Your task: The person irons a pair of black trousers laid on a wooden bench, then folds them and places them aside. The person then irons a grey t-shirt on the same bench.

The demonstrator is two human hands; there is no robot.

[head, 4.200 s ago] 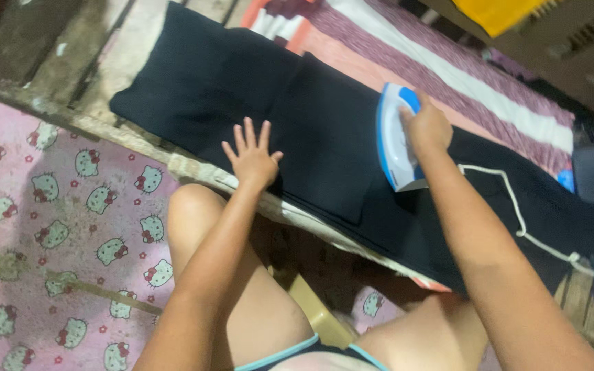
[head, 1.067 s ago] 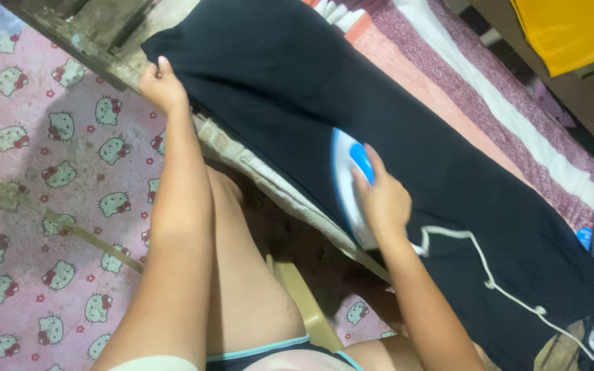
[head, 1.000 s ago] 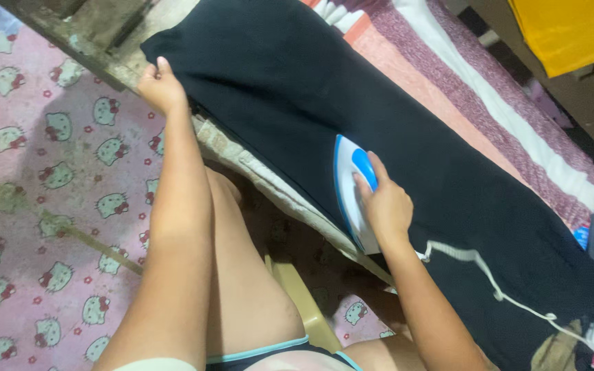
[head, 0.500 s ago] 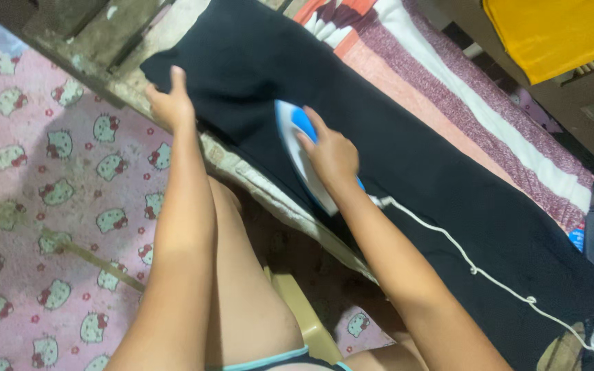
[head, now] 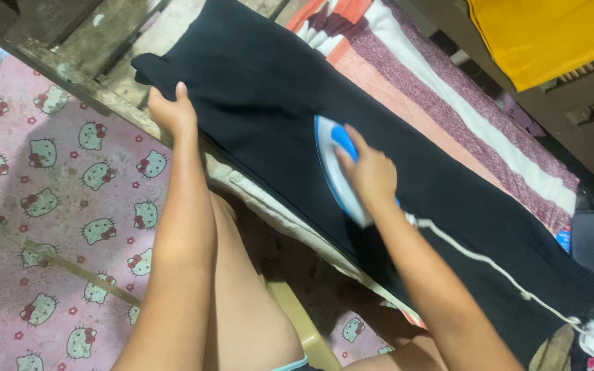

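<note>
Black cloth [head: 407, 172], one long piece, lies along the wooden bench [head: 97, 38] over one striped blanket [head: 448, 96]. One white-and-blue iron [head: 335, 168] rests on it mid-length, the right hand [head: 369, 172] closed round its handle. The left hand [head: 172, 111] pinches the cloth's near edge by the bench's front edge. The iron's white cord [head: 489, 264] runs off toward the lower right.

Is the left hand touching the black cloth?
Touching. The head view shows the left hand gripping the near edge of the black cloth, fingers on the fabric, with no gap between them.
</note>
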